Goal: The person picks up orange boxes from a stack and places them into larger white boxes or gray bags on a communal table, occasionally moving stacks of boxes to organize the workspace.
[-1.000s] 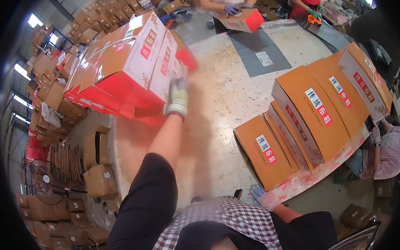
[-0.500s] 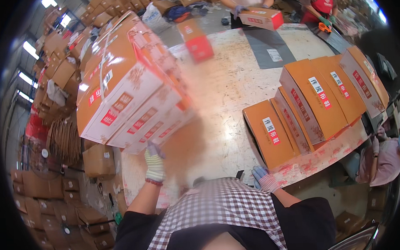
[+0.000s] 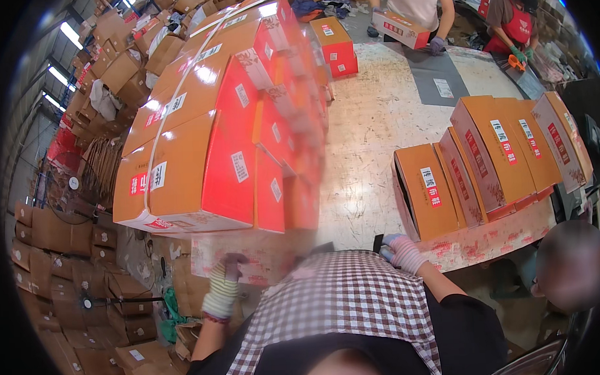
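At the near left of the table (image 3: 351,126) stands a large stack of orange, red and white shoe boxes (image 3: 181,185), bound with a white strap. My left hand (image 3: 222,289), in a striped knit glove, is just below the stack's near edge, apart from it. Its fingers are partly bent, with nothing seen in them. My right hand (image 3: 404,252), also gloved, is at the table's near edge, in front of a row of shoe boxes (image 3: 432,189). Its fingers are curled beside a small black piece (image 3: 378,242), whose kind I cannot make out.
A lone shoe box (image 3: 335,46) is at the far edge, by a grey plastic mailer (image 3: 436,78). Across the table, one person holds a shoe box (image 3: 401,29); another handles an orange tool (image 3: 517,62). Another person is close at right. Cartons (image 3: 62,282) fill the left floor.
The bound stack has turned, so its red box ends now face right. My left hand has come off it and dropped back. My right hand has moved next to the black piece.
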Demonstrator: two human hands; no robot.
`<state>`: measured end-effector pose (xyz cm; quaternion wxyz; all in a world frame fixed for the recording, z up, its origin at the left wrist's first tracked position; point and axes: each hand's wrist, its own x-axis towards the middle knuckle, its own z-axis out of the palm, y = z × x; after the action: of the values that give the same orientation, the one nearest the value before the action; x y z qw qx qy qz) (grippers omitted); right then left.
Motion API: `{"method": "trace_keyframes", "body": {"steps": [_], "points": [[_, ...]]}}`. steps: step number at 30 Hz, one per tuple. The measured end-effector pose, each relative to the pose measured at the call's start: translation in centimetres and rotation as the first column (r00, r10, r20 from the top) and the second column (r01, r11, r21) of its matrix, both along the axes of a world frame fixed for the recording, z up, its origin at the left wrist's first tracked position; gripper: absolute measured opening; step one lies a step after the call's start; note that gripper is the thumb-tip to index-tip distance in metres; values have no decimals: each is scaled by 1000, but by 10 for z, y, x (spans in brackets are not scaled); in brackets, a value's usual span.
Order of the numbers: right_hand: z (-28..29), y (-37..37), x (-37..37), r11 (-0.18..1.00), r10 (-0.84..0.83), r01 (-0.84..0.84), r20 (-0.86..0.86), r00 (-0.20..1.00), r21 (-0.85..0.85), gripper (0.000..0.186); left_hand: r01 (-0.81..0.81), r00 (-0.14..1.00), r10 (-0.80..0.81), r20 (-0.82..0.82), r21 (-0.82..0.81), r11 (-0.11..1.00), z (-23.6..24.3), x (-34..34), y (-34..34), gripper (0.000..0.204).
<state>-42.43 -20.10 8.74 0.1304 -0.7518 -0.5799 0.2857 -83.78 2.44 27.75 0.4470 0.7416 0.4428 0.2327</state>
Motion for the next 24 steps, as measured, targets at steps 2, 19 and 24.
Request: {"method": "trace_keyframes", "body": {"steps": [2, 19, 24], "points": [[25, 16, 3, 982, 2, 22, -128, 992, 188, 27, 331, 917, -211, -337, 352, 875, 64, -8, 9, 36], [338, 202, 14, 881, 148, 388, -937, 315, 269, 83, 17, 793, 224, -567, 388, 922, 268, 96, 278, 84], [353, 223, 63, 891, -92, 453, -982, 164, -8, 67, 281, 788, 74, -612, 464, 840, 280, 143, 189, 71]]}}
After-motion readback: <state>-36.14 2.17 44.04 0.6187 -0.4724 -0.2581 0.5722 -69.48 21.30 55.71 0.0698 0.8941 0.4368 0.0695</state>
